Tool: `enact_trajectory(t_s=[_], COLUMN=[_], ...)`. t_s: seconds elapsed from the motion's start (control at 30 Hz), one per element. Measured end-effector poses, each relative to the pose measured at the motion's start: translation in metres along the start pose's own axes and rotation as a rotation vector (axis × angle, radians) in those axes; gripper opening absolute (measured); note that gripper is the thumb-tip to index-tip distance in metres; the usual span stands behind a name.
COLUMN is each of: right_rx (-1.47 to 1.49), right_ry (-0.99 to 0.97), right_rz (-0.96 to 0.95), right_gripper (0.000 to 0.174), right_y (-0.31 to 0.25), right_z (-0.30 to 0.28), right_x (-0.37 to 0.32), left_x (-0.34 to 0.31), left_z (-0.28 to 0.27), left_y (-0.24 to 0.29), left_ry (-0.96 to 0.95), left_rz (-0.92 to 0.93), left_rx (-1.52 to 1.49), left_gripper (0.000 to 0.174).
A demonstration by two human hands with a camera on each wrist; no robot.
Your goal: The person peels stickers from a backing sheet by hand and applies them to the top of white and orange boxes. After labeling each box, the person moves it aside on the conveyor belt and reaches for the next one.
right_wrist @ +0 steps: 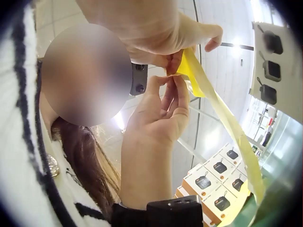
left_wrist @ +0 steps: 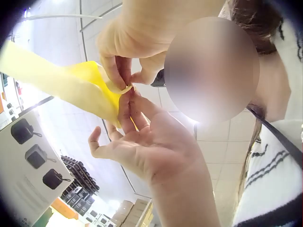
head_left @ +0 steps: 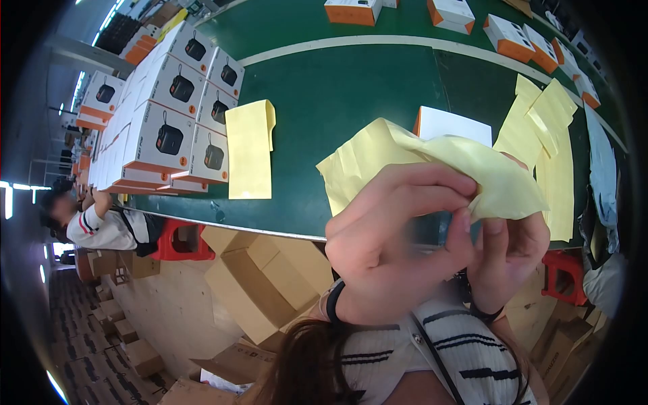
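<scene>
My left hand [head_left: 395, 236] and right hand [head_left: 513, 253] meet above the near edge of the green table. Between them they pinch the near edge of a thin, pale yellow sheet [head_left: 378, 148], thumbs and fingertips close together. In the left wrist view the same yellow sheet [left_wrist: 61, 90] hangs from the fingertips, bent, with a brighter yellow inner face. The right wrist view shows the sheet [right_wrist: 220, 109] stretching down in a long strip. Just behind it on the table lies a white box [head_left: 455, 125] with an orange side, partly covered by the sheet.
Stacked white-and-orange speaker boxes [head_left: 162, 128] stand at the left. A folded yellow sheet [head_left: 250, 152] lies beside them; more yellow sheets [head_left: 550, 155] lie at right. Boxes [head_left: 509, 40] line the far side. An open carton [head_left: 260, 283] sits below the table edge. Another person [head_left: 101, 226] is at far left.
</scene>
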State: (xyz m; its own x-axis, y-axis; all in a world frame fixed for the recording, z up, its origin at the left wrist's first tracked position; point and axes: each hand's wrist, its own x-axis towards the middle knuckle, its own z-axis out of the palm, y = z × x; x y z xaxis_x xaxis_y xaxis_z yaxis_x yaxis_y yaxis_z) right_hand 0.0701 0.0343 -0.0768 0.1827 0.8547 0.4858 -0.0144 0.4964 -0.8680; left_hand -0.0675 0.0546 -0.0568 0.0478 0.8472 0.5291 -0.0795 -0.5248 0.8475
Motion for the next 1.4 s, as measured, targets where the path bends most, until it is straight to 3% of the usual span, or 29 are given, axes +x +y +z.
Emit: enact_trajectory(t_s=[0.1, 0.17, 0.3, 0.4, 0.47, 0.57, 0.6, 0.63, 0.67, 0.7, 0.73, 0.77, 0.8, 0.83, 0.87, 0.9, 0.97, 1.0, 1.03, 1.07, 1.1, 1.17, 1.23, 1.27, 1.4], right_rx=[0.02, 0.007, 0.159, 0.238, 0.078, 0.264, 0.111, 0.091, 0.062, 0.02, 0.04, 0.06, -0.065, -0.103, -0.018, 0.039, -0.091, -0.125, -0.163, -0.194, -0.413, -0.439, -0.742, -0.746, -0.74], right_ry=[0.006, -0.006, 0.015, 0.014, -0.078, -0.256, -0.413, -0.633, -0.839, -1.044, -1.209, -1.361, -1.406, -1.408, -1.498, -1.582, -1.462, -1.188, -0.91, -0.645, -0.501, -0.396, -0.278, -0.255, -0.043], right_rz=[0.027, 0.187, 0.246, 0.265, 0.203, 0.344, 0.288, 0.194, 0.268, 0.34, 0.213, 0.078, -0.048, -0.041, -0.123, -0.205, -0.224, -0.336, -0.459, -0.593, -0.571, -0.721, -0.963, -0.926, -1.083], right_gripper=[0.032, 0.033, 0.035, 0.033, 0.031, 0.027, 0.025, 0.026, 0.027, 0.029, 0.029, 0.03, 0.033, 0.033, 0.035, 0.038, 0.041, 0.04, 0.04, 0.04, 0.032, 0.027, 0.046, 0.046, 0.046], right_y=[-0.001, -0.005, -0.004, -0.001, 0.001, 0.004, 0.007, 0.015, 0.014, 0.01, 0.014, 0.02, 0.015, 0.015, 0.012, 0.005, -0.022, -0.032, -0.045, -0.06, -0.072, -0.079, -0.09, -0.093, -0.11], right_z=[-0.001, -0.003, 0.001, 0.004, 0.004, 0.015, 0.021, 0.028, 0.038, 0.048, 0.058, 0.068, 0.068, 0.061, 0.044, 0.031, 0.018, 0.005, -0.005, -0.012, -0.013, -0.015, -0.003, -0.007, -0.018], right_x=[-0.001, -0.002, 0.0, 0.0, -0.001, -0.011, -0.009, -0.009, -0.009, -0.01, -0.019, -0.029, -0.041, -0.04, -0.033, -0.024, 0.003, 0.006, 0.006, 0.001, -0.005, -0.002, -0.007, -0.021, -0.023], left_x=[0.003, 0.003, -0.001, -0.005, -0.004, -0.027, -0.047, -0.065, -0.084, -0.11, -0.128, -0.161, -0.196, -0.206, -0.25, -0.3, -0.442, -0.514, -0.565, -0.524, -0.495, -0.419, -0.378, -0.367, -0.175], left_z=[0.006, 0.007, 0.004, -0.004, -0.009, -0.036, -0.047, -0.064, -0.083, -0.096, -0.108, -0.126, -0.149, -0.166, -0.204, -0.242, -0.336, -0.369, -0.395, -0.379, -0.367, -0.353, -0.374, -0.371, -0.301], left_y=[0.001, 0.005, 0.001, -0.002, 0.002, 0.001, -0.018, -0.018, -0.012, -0.006, -0.01, -0.014, -0.024, -0.031, -0.06, -0.086, -0.179, -0.215, -0.229, -0.258, -0.301, -0.358, -0.294, -0.256, -0.17], left_ry=[0.131, 0.165, 0.177, 0.052, -0.011, -0.055, 0.14, 0.125, 0.104, 0.16, 0.345, 0.551, 0.809, 1.037, 1.262, 1.322, 1.453, 1.342, 0.734, 0.664, 0.647, 0.62, 0.503, 0.458, 0.474], left_rz=[-0.01, -0.087, -0.103, 0.015, 0.29, 0.399, 0.555, 0.551, 0.54, 0.414, 0.384, 0.271, 0.012, -0.114, -0.187, -0.394, -0.673, -0.639, -0.857, -0.843, -0.702, -0.425, -0.24, -0.156, 0.433], left_rx=[-0.014, -0.052, -0.077, 0.029, 0.501, 0.819, 0.896, 0.996, 1.085, 1.183, 1.156, 1.206, 1.175, 1.106, 0.881, 0.967, 0.774, 0.567, 0.989, 0.926, 0.901, 0.863, 0.937, 0.97, 0.962], left_gripper=[0.023, 0.023, 0.026, 0.03, 0.041, 0.033, 0.035, 0.033, 0.03, 0.024, 0.018, 0.015, 0.018, 0.016, 0.015, 0.018, 0.019, 0.019, 0.025, 0.025, 0.025, 0.024, 0.023, 0.023, 0.022])
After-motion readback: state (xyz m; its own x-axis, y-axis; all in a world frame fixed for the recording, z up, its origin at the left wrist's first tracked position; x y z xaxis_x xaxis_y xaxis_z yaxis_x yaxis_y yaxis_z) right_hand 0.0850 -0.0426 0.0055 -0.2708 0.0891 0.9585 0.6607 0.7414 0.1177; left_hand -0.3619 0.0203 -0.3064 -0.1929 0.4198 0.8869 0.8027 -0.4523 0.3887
